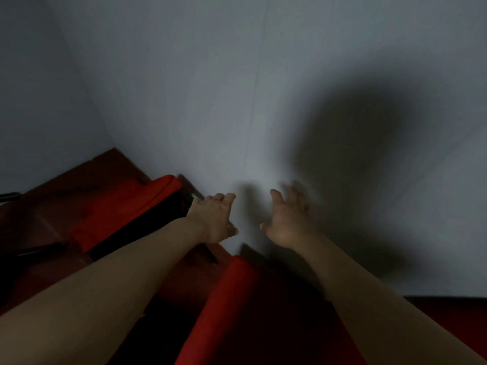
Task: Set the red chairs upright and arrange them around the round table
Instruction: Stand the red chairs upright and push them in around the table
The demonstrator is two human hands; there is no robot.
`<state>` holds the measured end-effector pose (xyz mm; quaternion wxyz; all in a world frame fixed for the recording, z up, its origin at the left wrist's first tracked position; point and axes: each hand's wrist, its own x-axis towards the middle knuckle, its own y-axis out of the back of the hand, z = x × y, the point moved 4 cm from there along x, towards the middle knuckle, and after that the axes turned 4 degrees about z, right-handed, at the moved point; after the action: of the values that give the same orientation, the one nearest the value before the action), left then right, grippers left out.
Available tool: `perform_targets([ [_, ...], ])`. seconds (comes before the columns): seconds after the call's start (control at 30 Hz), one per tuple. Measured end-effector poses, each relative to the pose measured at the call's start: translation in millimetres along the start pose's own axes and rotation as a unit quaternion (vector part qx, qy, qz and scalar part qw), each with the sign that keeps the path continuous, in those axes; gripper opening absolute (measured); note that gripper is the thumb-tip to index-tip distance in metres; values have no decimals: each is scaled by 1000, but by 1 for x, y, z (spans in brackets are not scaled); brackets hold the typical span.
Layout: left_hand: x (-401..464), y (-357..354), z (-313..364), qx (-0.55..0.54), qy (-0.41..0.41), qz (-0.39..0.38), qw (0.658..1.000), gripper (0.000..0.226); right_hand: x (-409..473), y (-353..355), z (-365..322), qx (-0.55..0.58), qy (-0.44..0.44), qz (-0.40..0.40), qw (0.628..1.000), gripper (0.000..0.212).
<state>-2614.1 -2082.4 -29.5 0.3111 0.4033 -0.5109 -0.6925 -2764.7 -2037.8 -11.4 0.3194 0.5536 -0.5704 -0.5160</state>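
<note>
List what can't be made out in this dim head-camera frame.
- Round table: nowhere in the head view.
- Nearer red padded chair: cut off by the bottom edge; lower part lost in darkness.
- Farther red padded chair: partly behind the left forearm; pose unclear.
- Right hand: fingertips motion-blurred.
- Left hand: contact with the grey wall unclear.

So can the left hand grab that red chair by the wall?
Probably yes. The left hand is open, right beside the red chair's top edge, with nothing visible between them, though the picture is blurry.
</note>
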Motion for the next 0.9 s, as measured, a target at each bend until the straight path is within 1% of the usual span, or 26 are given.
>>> perform_targets([
  [0.17, -21, 5, -35, -15, 64, 27, 997, 85, 10, -8, -37, -18, 61, -2, 998, 78],
  [0.37, -45, 13, -73, -19, 124, 39, 991, 85, 22, -17, -81, -24, 122, -15, 992, 79],
  [0.53, -59, 15, -114, -32, 159, 42, 986, 84, 36, -26, -127, -41, 148, -24, 988, 82],
  [0.73, -68, 22, -197, -47, 178, 55, 981, 85, 57, -46, -209, -50, 174, -26, 983, 84],
  [0.9, -61, 34, -285, -53, 157, 52, 985, 86, 83, -66, -285, -49, 158, -22, 986, 80],
])
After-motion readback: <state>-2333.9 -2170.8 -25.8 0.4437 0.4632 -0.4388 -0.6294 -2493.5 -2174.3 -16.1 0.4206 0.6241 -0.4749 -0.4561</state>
